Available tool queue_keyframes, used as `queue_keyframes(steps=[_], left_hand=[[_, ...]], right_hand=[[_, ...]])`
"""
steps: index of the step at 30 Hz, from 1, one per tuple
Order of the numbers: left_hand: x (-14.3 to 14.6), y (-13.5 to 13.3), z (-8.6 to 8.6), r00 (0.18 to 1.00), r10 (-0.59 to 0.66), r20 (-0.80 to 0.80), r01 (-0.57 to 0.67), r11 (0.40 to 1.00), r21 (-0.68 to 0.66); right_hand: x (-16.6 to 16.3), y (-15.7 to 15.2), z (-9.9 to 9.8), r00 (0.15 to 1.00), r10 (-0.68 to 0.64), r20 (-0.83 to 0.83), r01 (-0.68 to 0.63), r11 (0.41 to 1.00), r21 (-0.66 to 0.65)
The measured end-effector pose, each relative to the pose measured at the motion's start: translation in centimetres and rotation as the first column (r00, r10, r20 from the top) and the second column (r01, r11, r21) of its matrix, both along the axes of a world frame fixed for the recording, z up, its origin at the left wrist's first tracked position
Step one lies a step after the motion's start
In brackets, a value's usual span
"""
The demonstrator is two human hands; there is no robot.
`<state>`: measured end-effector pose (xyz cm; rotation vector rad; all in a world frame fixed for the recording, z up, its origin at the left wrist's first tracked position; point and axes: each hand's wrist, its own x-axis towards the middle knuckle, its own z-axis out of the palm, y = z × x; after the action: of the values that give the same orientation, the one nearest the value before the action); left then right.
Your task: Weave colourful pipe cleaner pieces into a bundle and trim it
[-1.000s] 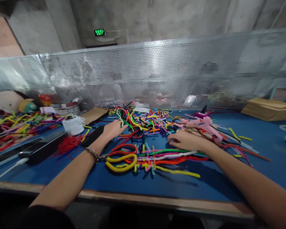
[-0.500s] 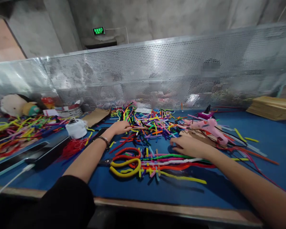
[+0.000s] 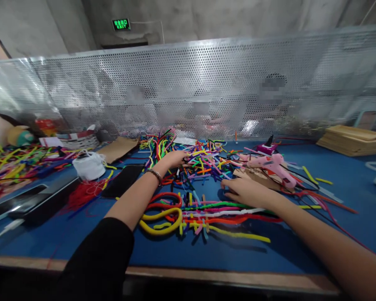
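My left hand (image 3: 176, 159) reaches into a heap of short, many-coloured pipe cleaner pieces (image 3: 203, 161); its fingertips are lost among them, so whether they grip a piece is hidden. My right hand (image 3: 246, 190) hovers low at the near right side of the heap, fingers slightly bent and apart, holding nothing. Just below it lies a woven strip of pipe cleaners (image 3: 195, 215), long strands running right with short crosspieces at the left end. Scissors with red and yellow handles (image 3: 161, 221) rest against that end, their blades hidden behind my left forearm.
A pink glue gun (image 3: 277, 167) lies on cardboard at right, with wooden trays (image 3: 352, 140) behind. At left are a black phone (image 3: 121, 182), a white cup-shaped thing (image 3: 89, 165), a power bank (image 3: 49, 200) and more pipe cleaners (image 3: 15, 167). A perforated metal screen (image 3: 181, 75) stands behind.
My left hand has moved right, deeper into the heap, and its forearm now covers the scissor blades. My right hand stays nearly in place. The camera view has shifted slightly.
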<state>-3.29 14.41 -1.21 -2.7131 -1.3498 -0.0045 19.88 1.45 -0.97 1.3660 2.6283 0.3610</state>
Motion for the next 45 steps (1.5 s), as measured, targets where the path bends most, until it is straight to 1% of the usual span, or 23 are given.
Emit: queue_keyframes(steps=[2, 4, 6, 10, 13, 15, 18, 21, 23, 24, 26, 27, 28, 29, 30, 32, 34, 37, 39, 42, 45], left_hand=[[0.0, 0.2, 0.0, 1.000, 0.020, -0.018, -0.020, 1.000, 0.007], [-0.6, 0.3, 0.5, 0.999, 0.045, -0.025, -0.044, 0.998, 0.037], [-1.4, 0.1, 1.6, 0.998, 0.052, -0.023, -0.050, 0.996, 0.080], [-2.9, -1.0, 4.2, 1.000, 0.008, 0.015, -0.011, 0.986, 0.168], [-3.6, -2.2, 5.7, 0.997, 0.003, 0.077, -0.020, 0.974, 0.226], [-4.0, -3.0, 6.4, 0.990, 0.008, 0.138, -0.042, 0.967, 0.251], [-4.3, -4.0, 7.0, 0.970, 0.018, 0.242, -0.084, 0.961, 0.263], [-4.4, -4.5, 7.1, 0.944, 0.039, 0.328, -0.125, 0.961, 0.246], [-4.3, -4.7, 7.0, 0.907, 0.035, 0.419, -0.130, 0.971, 0.199], [-4.2, -4.7, 7.0, 0.876, 0.030, 0.482, -0.130, 0.976, 0.175], [-3.9, -4.7, 6.9, 0.774, 0.027, 0.632, -0.148, 0.979, 0.140], [-3.6, -4.7, 6.8, 0.722, 0.038, 0.691, -0.178, 0.975, 0.132], [-3.4, -4.6, 6.7, 0.687, 0.059, 0.724, -0.217, 0.968, 0.128], [-3.1, -4.4, 6.5, 0.662, 0.085, 0.744, -0.254, 0.960, 0.117], [-2.8, -4.2, 6.3, 0.658, 0.114, 0.745, -0.285, 0.953, 0.107], [-2.4, -3.5, 5.4, 0.692, 0.157, 0.705, -0.311, 0.946, 0.094], [-2.3, -2.5, 4.2, 0.729, 0.186, 0.658, -0.314, 0.946, 0.080], [-2.5, -1.0, 2.1, 0.802, 0.234, 0.549, -0.318, 0.946, 0.061], [-2.9, -0.3, 1.0, 0.851, 0.241, 0.467, -0.313, 0.946, 0.082], [-3.6, 0.1, 0.0, 0.904, 0.249, 0.348, -0.308, 0.943, 0.124], [-4.8, 0.3, -0.6, 0.926, 0.291, 0.242, -0.331, 0.933, 0.144]], right_hand=[[0.0, -0.1, 0.1, 1.000, 0.003, -0.002, -0.003, 1.000, -0.003], [0.0, -0.1, 0.2, 1.000, 0.007, -0.005, -0.008, 1.000, -0.013], [0.1, 0.0, 0.1, 1.000, 0.014, -0.009, -0.014, 0.999, -0.029], [0.2, 0.2, -0.1, 1.000, 0.020, -0.020, -0.021, 0.999, -0.043], [0.3, 0.3, -0.3, 1.000, 0.018, -0.023, -0.019, 0.999, -0.041], [0.4, 0.3, -0.4, 1.000, 0.016, -0.024, -0.017, 0.999, -0.038], [0.3, 0.3, -0.3, 1.000, 0.014, -0.024, -0.015, 0.999, -0.046], [0.2, 0.2, -0.1, 1.000, 0.012, -0.020, -0.014, 0.998, -0.060], [0.2, 0.2, -0.1, 1.000, 0.012, -0.018, -0.013, 0.998, -0.064], [0.2, 0.2, -0.1, 1.000, 0.012, -0.017, -0.013, 0.998, -0.066], [0.2, 0.3, -0.2, 1.000, 0.013, -0.014, -0.014, 0.998, -0.068], [0.2, 0.3, -0.2, 1.000, 0.015, -0.012, -0.015, 0.998, -0.067], [0.3, 0.3, -0.2, 1.000, 0.016, -0.011, -0.016, 0.998, -0.067], [0.3, 0.3, -0.2, 1.000, 0.018, -0.010, -0.018, 0.998, -0.066], [0.3, 0.3, -0.2, 1.000, 0.020, -0.010, -0.021, 0.998, -0.066], [0.3, 0.3, -0.2, 1.000, 0.026, -0.012, -0.027, 0.997, -0.067], [0.2, 0.2, -0.1, 0.999, 0.031, -0.013, -0.031, 0.997, -0.068], [0.1, 0.2, 0.0, 0.999, 0.033, -0.010, -0.033, 0.997, -0.066], [0.1, 0.2, 0.0, 1.000, 0.031, -0.004, -0.031, 0.997, -0.066], [0.1, 0.2, 0.0, 1.000, 0.028, -0.001, -0.028, 0.998, -0.061], [0.1, 0.2, -0.1, 1.000, 0.028, -0.006, -0.028, 0.999, -0.046]])
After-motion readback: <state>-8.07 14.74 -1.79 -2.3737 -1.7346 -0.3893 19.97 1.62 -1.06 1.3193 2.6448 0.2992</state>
